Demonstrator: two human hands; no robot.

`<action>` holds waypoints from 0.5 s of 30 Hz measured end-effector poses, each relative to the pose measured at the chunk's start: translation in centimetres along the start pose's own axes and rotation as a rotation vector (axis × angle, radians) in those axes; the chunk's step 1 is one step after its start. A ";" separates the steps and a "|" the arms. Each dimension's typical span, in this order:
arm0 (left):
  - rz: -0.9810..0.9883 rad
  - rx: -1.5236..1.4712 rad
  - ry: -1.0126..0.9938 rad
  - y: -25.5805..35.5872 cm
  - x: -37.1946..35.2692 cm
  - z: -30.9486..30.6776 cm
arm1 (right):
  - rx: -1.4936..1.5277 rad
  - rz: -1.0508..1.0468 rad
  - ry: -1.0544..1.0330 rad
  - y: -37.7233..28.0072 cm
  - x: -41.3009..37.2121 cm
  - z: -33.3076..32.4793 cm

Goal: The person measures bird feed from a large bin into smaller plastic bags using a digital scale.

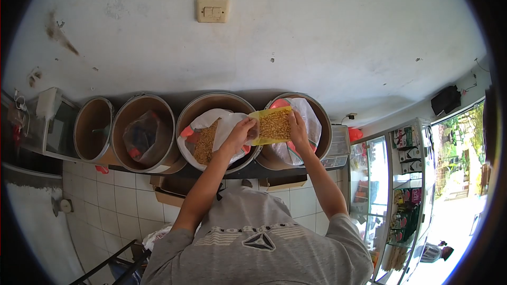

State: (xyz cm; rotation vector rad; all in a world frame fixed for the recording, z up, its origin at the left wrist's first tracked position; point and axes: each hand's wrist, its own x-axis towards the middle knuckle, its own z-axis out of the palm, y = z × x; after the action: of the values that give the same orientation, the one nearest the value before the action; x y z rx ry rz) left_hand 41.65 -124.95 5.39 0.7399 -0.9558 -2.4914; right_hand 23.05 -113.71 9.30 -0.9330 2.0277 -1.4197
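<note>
A yellow-edged clear bag [274,125] of golden grains or pellets is stretched sideways between my hands, above the gap between two drums. My left hand [244,131] pinches its left end, where the plastic looks empty. At its right end, the fingers of my right hand [298,128] are closed on the filled part. Under my left forearm, a round drum [186,106] lined with a white sack [227,122] holds loose brownish-golden grains [205,145]. The drum to the right [326,126] contains a white and red sack [312,121].
Two more drums [117,145] [79,126] stand to the left along the wall. Cardboard boxes [171,186] lie on the tiled floor below. A glass cabinet [376,163] and shelves of packets [406,200] stand right. A person [434,253] is outside, lower right.
</note>
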 end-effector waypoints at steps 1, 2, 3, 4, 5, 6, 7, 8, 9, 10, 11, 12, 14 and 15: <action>0.002 -0.001 0.005 0.0 0.0 -0.3 | -0.022 -0.043 0.004 -1.1 -0.1 0.3; 0.032 0.000 -0.004 0.1 -0.1 -0.7 | -0.021 -0.044 -0.004 -2.3 -0.3 0.6; 0.063 0.001 -0.012 0.7 -0.6 -0.6 | -0.028 -0.056 -0.008 -3.9 -0.7 1.0; 0.069 -0.002 -0.004 1.1 -1.0 -0.2 | -0.035 -0.070 -0.013 -4.7 -0.7 1.3; 0.105 -0.047 0.058 1.5 -1.5 0.3 | -0.034 -0.073 -0.023 -4.4 -0.3 1.7; 0.141 -0.092 0.120 1.9 -1.9 0.6 | -0.047 -0.074 -0.029 -4.2 0.2 2.2; 0.147 -0.096 0.129 2.0 -2.1 0.1 | -0.059 -0.075 -0.035 -4.2 0.5 2.7; 0.153 -0.098 0.092 2.2 -2.4 -0.7 | -0.059 -0.078 -0.046 -4.1 0.8 2.9; 0.159 -0.101 0.055 2.6 -2.9 -0.9 | -0.083 -0.096 -0.052 -5.5 0.6 3.3; 0.165 -0.105 0.063 3.0 -3.3 -0.8 | -0.107 -0.113 -0.059 -6.3 0.5 3.8; 0.173 -0.148 0.123 3.3 -3.8 -0.8 | -0.107 -0.116 -0.070 -6.5 0.8 4.4; 0.180 -0.192 0.182 3.6 -4.3 -0.7 | -0.127 -0.168 -0.091 -6.8 1.1 4.9; 0.225 -0.165 0.205 3.5 -4.7 -2.0 | -0.147 -0.223 -0.124 -7.5 1.1 6.0; 0.264 -0.131 0.219 3.4 -4.8 -3.0 | -0.199 -0.316 -0.123 -9.0 0.6 6.6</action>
State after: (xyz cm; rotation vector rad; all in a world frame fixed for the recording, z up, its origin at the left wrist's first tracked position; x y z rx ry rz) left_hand 47.78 -126.40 7.49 0.7703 -0.7506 -2.1703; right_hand 29.68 -120.20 15.59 -1.4427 2.0211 -1.2909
